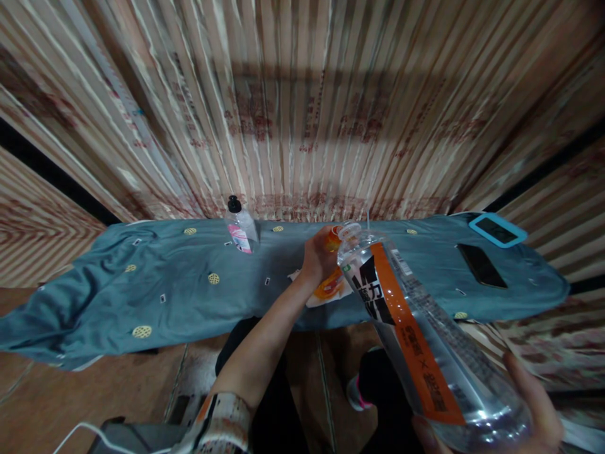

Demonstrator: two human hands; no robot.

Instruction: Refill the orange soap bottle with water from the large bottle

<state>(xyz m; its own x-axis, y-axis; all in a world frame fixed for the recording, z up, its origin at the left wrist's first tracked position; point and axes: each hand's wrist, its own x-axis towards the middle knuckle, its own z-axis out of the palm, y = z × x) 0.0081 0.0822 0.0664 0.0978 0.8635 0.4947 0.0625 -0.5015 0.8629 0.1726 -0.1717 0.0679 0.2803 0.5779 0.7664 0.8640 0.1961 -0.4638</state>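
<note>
Transparent bottle (410,328) slants, mouth beside the orange object (333,242); left hand (317,257) grips that object; right hand (539,403) clasps the bottle's base, farther from it.

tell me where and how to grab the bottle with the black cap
Best gripped around the body of the black-capped bottle, at the pink label, below the narrower cap. I'd come from the near left: it seems to stand upright, the striped curtain rises close behind, and the left hand is to its right.
</note>
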